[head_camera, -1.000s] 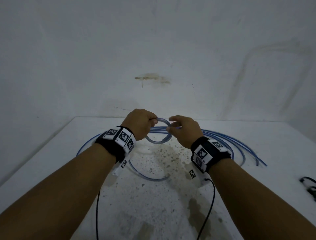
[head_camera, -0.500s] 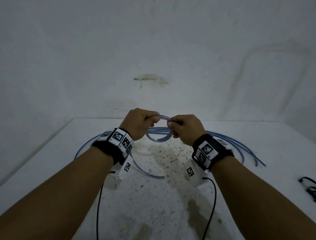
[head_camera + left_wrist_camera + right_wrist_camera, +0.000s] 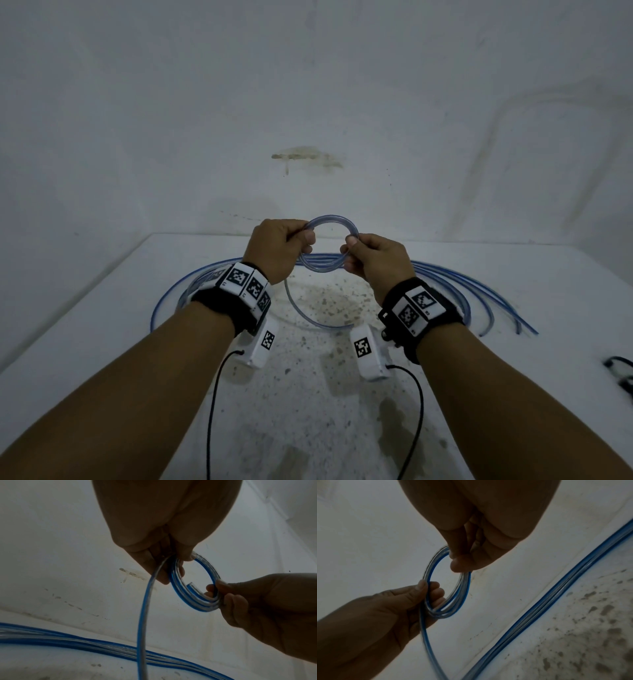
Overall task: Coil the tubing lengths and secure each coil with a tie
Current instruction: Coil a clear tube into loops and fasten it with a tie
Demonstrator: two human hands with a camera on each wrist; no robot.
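**A:** What does the tubing look like from where I'm steering?

**B:** I see clear tube with a blue stripe along it. A small coil (image 3: 327, 245) of several turns is held in the air above the table (image 3: 513, 342), standing roughly on edge, its opening facing me and the wall behind.

**A:** Who holds it?

**B:** Both hands. My left hand (image 3: 277, 248) pinches the coil's left side between thumb and curled fingers; my right hand (image 3: 375, 262) pinches its right side the same way. In the left wrist view a cut end (image 3: 191, 584) pokes into the coil's open middle.

**A:** And the rest of that length?

**B:** One strand, the tail (image 3: 301, 311), drops from the left hand and curves down onto the table toward the right. How many turns the coil has, I can't count for certain; three or four, perhaps.

**A:** Anything else?

**B:** Loose tubes (image 3: 479, 294) lie in long arcs across the table behind the hands, running left to right, ends fanned out on the right. Something dark (image 3: 621, 371) sits at the table's right edge; too small to tell what.
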